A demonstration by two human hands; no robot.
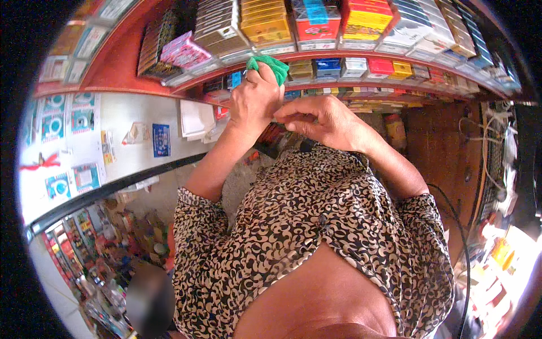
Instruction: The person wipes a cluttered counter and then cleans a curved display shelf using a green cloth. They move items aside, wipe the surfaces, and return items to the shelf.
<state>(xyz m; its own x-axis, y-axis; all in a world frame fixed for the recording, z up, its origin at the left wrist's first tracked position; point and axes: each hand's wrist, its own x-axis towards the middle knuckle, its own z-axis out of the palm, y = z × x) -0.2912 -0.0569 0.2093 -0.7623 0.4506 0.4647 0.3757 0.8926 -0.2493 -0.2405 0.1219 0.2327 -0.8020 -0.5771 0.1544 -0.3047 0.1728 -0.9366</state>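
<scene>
My left hand [257,95] grips a folded green cloth [277,70] at the front edge of the red shelf [237,63]. The cloth sticks out past my fingers, just below rows of boxed packs. Close beside my left wrist is my right hand [328,120], its fingers bent and thumb apart, with nothing visible in it. Its fingertips come near or touch the left wrist; I cannot tell which. Nearest the cloth above stand gold packs [266,25] and a red box [317,31].
A pink patterned box [186,51] leans on the shelf. Lower shelves hold more packs, such as blue ones [327,68]. At left is a white counter [127,106] with a blue packet [161,140]. A wooden cabinet [440,148] and a black cable [461,229] are at right; another person [150,301] is lower left.
</scene>
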